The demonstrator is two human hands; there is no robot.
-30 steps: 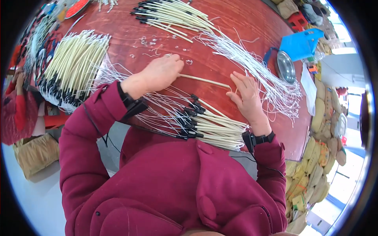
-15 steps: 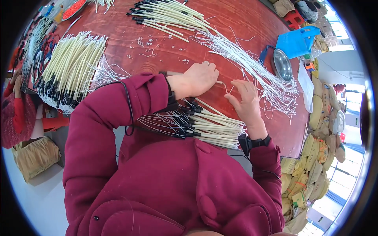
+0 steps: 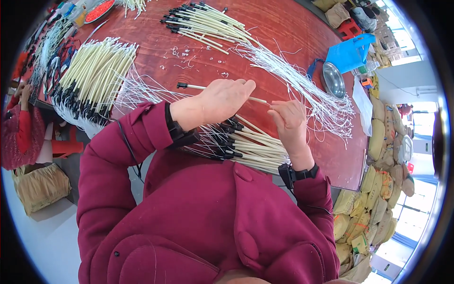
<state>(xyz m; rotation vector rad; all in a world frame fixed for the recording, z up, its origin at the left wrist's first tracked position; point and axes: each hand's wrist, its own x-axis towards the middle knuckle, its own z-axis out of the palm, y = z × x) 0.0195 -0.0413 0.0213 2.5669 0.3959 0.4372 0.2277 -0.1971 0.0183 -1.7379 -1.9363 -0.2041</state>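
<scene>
My left hand (image 3: 218, 100) is wrapped round a pale cream tube (image 3: 258, 100), palm down above the red table. The tube's black-tipped end sticks out on the left, its bare end on the right. At that bare end my right hand (image 3: 289, 118) has its fingers pinched together; a thin white cord seems to run from the tube into them, though the fingertips hide most of it. Just below both hands lies a bundle of similar tubes (image 3: 262, 149) with black ends and white cords trailing left.
Another tube bundle (image 3: 208, 21) lies at the far side, near a long heap of white cords (image 3: 302, 78). More tubes (image 3: 97, 71) are stacked left. A metal bowl (image 3: 334, 79) and blue bag (image 3: 350, 52) stand right. A person's sleeve (image 3: 26, 130) shows far left.
The right hand's spread fingers have closed into a pinch at the tube's end. My left hand has shifted slightly left and down, and the looped cord has been drawn straighter.
</scene>
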